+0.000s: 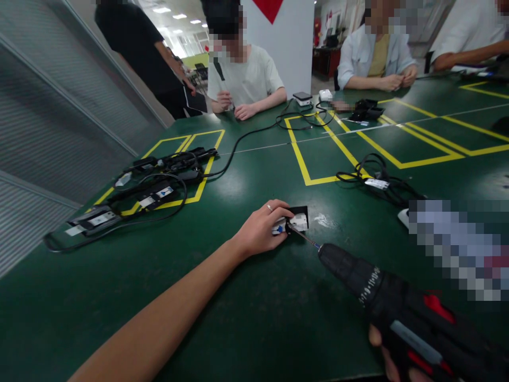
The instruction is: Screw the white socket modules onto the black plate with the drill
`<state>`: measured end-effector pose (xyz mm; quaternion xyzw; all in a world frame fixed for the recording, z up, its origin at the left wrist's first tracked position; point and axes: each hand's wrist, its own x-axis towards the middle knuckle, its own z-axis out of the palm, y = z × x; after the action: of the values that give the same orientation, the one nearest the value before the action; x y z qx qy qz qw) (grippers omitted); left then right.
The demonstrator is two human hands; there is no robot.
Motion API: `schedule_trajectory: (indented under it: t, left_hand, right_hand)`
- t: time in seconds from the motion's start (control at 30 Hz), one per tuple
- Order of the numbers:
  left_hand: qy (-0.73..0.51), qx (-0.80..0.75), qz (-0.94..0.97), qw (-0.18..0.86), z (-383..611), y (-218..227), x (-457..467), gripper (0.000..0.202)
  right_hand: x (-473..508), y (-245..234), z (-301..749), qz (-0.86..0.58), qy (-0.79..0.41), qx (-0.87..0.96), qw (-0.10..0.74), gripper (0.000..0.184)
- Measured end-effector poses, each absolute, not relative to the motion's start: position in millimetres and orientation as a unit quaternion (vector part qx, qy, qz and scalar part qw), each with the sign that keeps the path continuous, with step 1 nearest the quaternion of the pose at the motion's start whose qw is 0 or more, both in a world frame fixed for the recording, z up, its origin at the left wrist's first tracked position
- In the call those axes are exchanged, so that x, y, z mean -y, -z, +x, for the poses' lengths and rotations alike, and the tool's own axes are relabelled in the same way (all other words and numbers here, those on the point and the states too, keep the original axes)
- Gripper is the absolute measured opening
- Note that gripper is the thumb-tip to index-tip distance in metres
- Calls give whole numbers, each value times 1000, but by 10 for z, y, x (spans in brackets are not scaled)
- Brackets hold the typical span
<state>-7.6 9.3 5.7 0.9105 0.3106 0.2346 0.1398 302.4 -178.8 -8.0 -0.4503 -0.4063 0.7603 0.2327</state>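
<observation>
Head view: green desk [258, 318] littered with black cables [392, 189]; black-and-white boxy part [299, 222] gripped by left hand [263, 228], black-and-red drill [392, 297] by right hand [389, 363].

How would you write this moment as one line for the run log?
left hand: holds small black-and-white part | right hand: holds power drill | bit: tip at part | below: green table

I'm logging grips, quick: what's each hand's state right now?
Left hand: closed, holding the small black-and-white part.
Right hand: closed, holding the power drill, partly hidden by it.
</observation>
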Motion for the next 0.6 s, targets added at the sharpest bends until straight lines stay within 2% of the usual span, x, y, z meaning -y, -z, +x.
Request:
schedule_trajectory:
  t: [0.07,0.2,0.3,0.37,0.53,0.6]
  left_hand:
    - [-238,-307,911,140,-75,-59,-94,39]
    - [-239,-302,912,140,-77,-64,-97,40]
    - [-232,-300,915,134,-84,-60,-99,41]
    - [-226,-299,919,127,-89,-53,-100,42]
    - [-221,-299,920,123,-88,-44,-101,41]
    - [-224,-300,919,123,-84,-44,-101,41]
  right_hand:
    - [1771,82,3051,-432,-806,361,182,44]
    - [1784,95,3060,-466,-790,355,181,39]
    - [1817,166,3041,-487,-772,367,179,54]
    - [1819,220,3042,-484,-771,380,164,56]
    - [1747,198,3086,-452,-777,414,145,54]
    - [1724,145,3097,-445,-774,419,167,41]
